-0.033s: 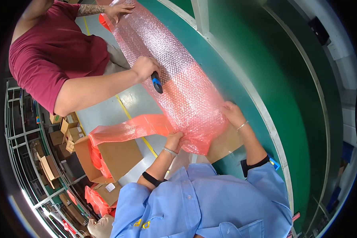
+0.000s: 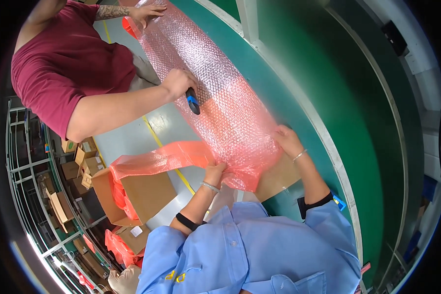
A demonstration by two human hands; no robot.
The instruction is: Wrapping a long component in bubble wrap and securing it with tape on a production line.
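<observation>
A long sheet of pink bubble wrap (image 2: 220, 98) lies stretched along the green table (image 2: 299, 88). My left hand (image 2: 214, 172) pinches its near left corner. My right hand (image 2: 288, 139) grips its near right edge, over a flat piece of cardboard (image 2: 279, 180). Across from me a person in a maroon shirt (image 2: 63, 63) presses a blue-and-black cutter (image 2: 193, 102) into the wrap's left edge with one hand. That person's other hand (image 2: 149, 12) holds down the far end.
A strip of pink wrap (image 2: 157, 159) trails from the sheet into an open cardboard box (image 2: 142, 193) on the floor at my left. More boxes (image 2: 76, 161) and metal shelving (image 2: 29, 171) stand further left. A white rail (image 2: 289, 83) borders the table.
</observation>
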